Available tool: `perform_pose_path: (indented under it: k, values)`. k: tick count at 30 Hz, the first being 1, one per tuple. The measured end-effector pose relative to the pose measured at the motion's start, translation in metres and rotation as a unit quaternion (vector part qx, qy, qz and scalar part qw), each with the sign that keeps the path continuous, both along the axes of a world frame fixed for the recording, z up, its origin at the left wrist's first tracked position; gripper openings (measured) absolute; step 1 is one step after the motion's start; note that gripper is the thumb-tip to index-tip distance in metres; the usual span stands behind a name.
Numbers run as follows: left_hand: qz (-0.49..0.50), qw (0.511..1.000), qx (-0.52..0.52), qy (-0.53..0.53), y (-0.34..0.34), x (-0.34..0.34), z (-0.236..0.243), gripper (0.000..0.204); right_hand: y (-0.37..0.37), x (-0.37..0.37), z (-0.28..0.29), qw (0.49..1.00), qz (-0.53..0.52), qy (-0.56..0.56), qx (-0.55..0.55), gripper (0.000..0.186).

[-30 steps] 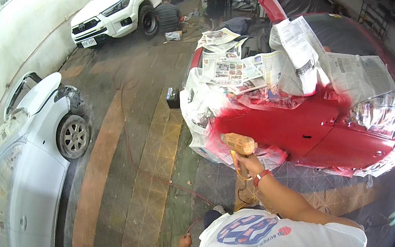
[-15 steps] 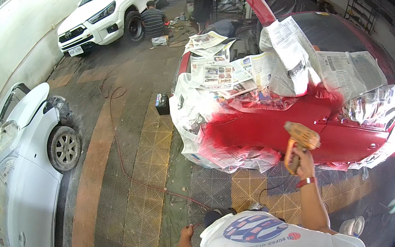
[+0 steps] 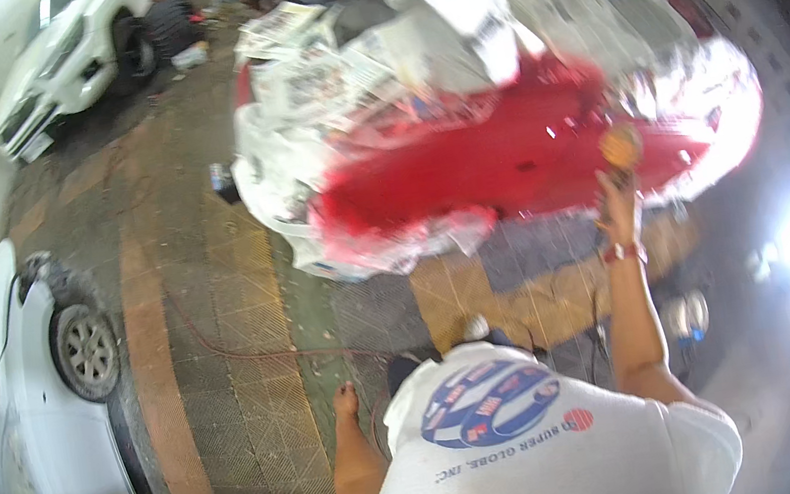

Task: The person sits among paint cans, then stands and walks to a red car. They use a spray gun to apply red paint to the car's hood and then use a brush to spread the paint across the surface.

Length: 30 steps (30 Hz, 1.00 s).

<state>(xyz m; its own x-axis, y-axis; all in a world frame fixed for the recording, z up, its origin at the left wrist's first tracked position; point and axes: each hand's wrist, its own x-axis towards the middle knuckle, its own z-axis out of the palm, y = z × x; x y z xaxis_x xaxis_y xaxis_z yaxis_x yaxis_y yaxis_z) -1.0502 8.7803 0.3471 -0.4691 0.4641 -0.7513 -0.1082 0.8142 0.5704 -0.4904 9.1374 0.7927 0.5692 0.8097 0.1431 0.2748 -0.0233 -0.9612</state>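
My right hand (image 3: 618,210) is closed round the grip of a yellow pistol-shaped tool (image 3: 620,147), raised in front of the red car panel (image 3: 466,176). Motion blur hides the tool's details, and I cannot tell whether it touches the panel. The panel's red surface is glossy, with red spread over the edges of the masking sheets (image 3: 280,182). Low on the left, beside my shirt, hangs my left hand (image 3: 346,402). Its fingers look curled, and whatever they may hold is hidden.
A red hose (image 3: 217,348) runs across the floor tiles toward my feet. To the left stands a light-coloured car (image 3: 47,427); at the far left is a white pickup (image 3: 57,67) with a person (image 3: 170,24) crouching by it. A can (image 3: 689,315) sits right of my arm.
My view has shifted, so the cars sit further left and higher. The tool in my right hand has moved rightward along the red panel. My left hand stays low.
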Motion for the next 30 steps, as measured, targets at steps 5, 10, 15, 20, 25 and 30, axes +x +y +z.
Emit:
perform_pose_path:
  k: [5, 10, 15, 20, 25, 30]
  values:
    - [0.032, 0.995, -0.04, -0.091, -0.035, 0.03, 0.018, 0.044, -0.009, -0.088, -0.021, 0.98, 0.178, 0.034, -0.088, 0.055]
    - [-0.081, 0.987, -0.115, -0.082, -0.091, 0.025, 0.034, 0.049, 0.015, -0.191, -0.067, 0.954, 0.273, -0.113, -0.053, 0.069]
    - [0.059, 0.988, -0.096, -0.108, -0.109, 0.032, 0.051, 0.059, 0.054, -0.253, -0.088, 0.924, 0.374, 0.006, -0.081, 0.044]
    - [0.062, 0.99, -0.083, -0.094, -0.12, 0.03, 0.053, 0.047, 0.055, -0.274, -0.033, 0.893, 0.401, 0.168, -0.118, 0.031]
    - [0.146, 0.974, -0.081, -0.152, -0.107, 0.055, 0.021, 0.033, 0.057, -0.187, -0.009, 0.948, 0.309, 0.04, -0.068, 0.031]
    - [-0.038, 0.99, -0.018, -0.131, -0.078, 0.055, -0.009, 0.032, 0.058, -0.077, 0.009, 0.98, 0.185, -0.065, -0.024, 0.029]
